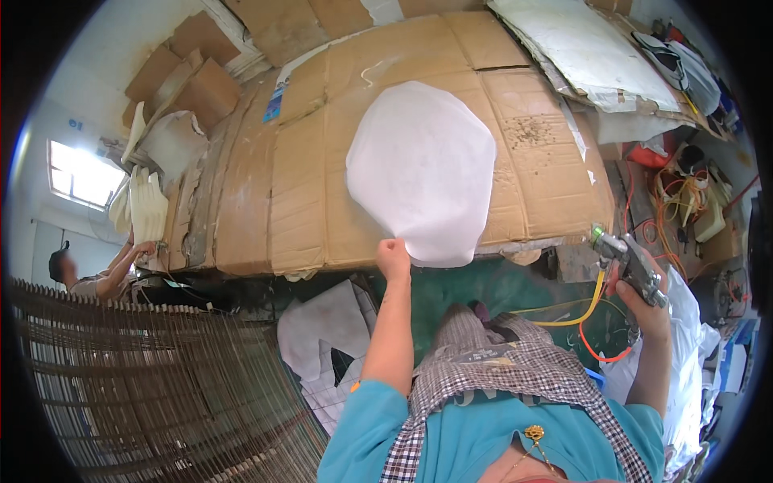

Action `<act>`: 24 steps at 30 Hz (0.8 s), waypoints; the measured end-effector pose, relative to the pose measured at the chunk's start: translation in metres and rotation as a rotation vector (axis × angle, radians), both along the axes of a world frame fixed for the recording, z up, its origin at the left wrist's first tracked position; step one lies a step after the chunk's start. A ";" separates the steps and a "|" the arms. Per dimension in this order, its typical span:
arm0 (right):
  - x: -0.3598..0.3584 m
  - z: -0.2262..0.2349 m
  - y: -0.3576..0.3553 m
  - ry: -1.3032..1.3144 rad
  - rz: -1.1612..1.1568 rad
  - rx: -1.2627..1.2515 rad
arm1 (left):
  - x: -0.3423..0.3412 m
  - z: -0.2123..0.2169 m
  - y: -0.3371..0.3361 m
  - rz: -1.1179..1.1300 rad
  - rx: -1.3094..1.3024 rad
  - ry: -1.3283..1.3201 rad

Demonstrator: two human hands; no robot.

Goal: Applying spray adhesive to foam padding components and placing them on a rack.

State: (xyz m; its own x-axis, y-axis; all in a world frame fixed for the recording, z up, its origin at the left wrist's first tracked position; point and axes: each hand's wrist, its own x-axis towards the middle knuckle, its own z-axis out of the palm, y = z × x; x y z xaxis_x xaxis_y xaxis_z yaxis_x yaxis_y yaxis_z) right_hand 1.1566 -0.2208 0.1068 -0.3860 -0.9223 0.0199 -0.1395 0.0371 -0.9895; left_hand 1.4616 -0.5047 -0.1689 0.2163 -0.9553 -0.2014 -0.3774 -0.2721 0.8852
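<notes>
A rounded white sheet (425,165), with blunt corners and a smooth face, lies on the cardboard-covered table (298,185). Its near edge hangs slightly over the table's front. My left hand (393,259) pinches that near edge at its left corner, fingers closed. Off to the right, away from the sheet, my right hand (644,302) is wrapped round a metal spray gun (638,270) with a green part at its front end. A yellow hose (594,302) and an orange hose (592,346) hang below the gun. Whether a finger presses its trigger is hard to see.
At far left another person (105,274) handles cream-coloured curved pieces (145,205). A rack of thin rods (161,370) stands at lower left, beside grey-white cut sheets (322,330). White plastic wrapping (684,354) is at my right. White padded sheets (596,56) are stacked at the far right.
</notes>
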 end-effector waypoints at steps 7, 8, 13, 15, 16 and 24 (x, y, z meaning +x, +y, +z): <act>0.008 -0.019 0.008 -0.139 -0.020 -0.044 | -0.054 0.046 0.022 0.182 0.314 1.059; 0.009 -0.020 0.007 -0.120 0.010 -0.023 | -0.058 0.071 0.012 0.202 0.215 1.065; 0.013 -0.003 0.022 -0.149 0.004 0.022 | -0.015 0.225 -0.017 -0.170 -0.316 1.194; 0.015 0.002 0.030 -0.073 0.095 0.033 | 0.046 0.260 -0.013 -0.222 -0.504 1.090; 0.019 0.007 0.032 -0.050 0.133 0.069 | 0.072 0.269 -0.007 -0.269 -0.625 0.964; 0.040 0.007 0.034 -0.026 -0.192 -0.006 | 0.134 0.294 0.068 0.165 -0.743 0.767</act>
State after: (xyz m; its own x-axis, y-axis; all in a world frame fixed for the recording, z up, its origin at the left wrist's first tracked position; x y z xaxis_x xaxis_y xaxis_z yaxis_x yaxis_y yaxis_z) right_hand 1.1964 -0.1866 0.1141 -0.5555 -0.8314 0.0128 -0.1045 0.0546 -0.9930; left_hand 1.5959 -0.4371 0.1252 0.4169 -0.8648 0.2799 0.3402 0.4340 0.8342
